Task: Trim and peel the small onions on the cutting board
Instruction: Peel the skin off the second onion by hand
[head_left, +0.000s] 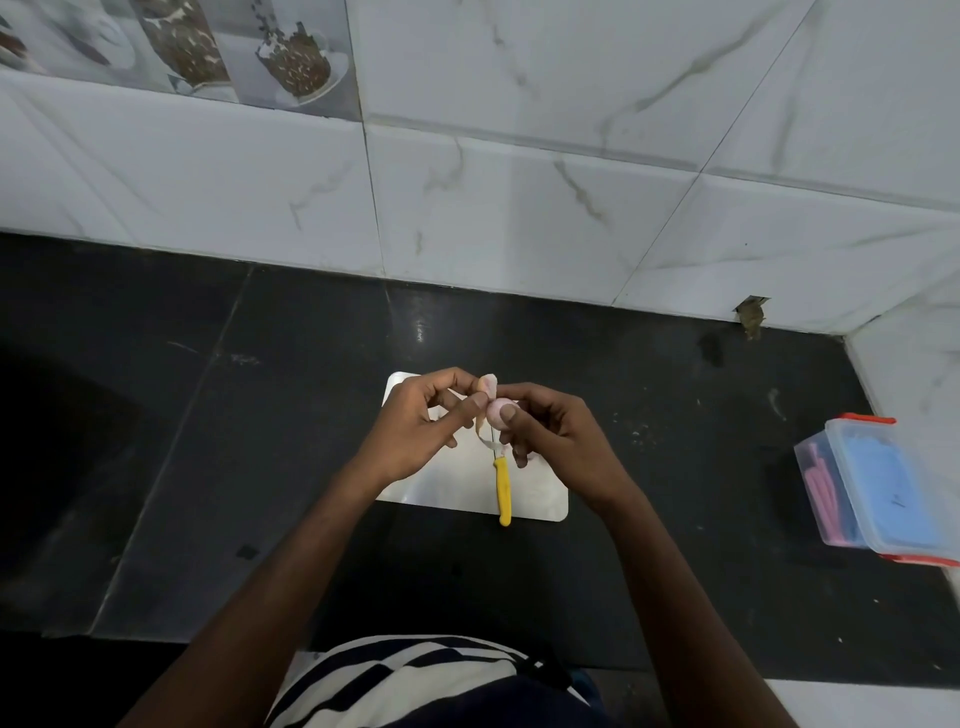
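Above the white cutting board (457, 488), my right hand (550, 431) pinches a small pink onion (497, 413) between thumb and fingers. My left hand (421, 421) pinches a flap of pale onion skin (488, 383) that stands up from the onion's top. A knife with a yellow handle (503, 491) lies on the board below the hands, its thin blade pointing away from me and partly hidden by my fingers. No other onion shows; the hands cover much of the board.
The board lies on a black stone counter (260, 441) against a white tiled wall (519, 182). A clear plastic box with red clips (878, 493), holding blue and pink items, stands at the right edge.
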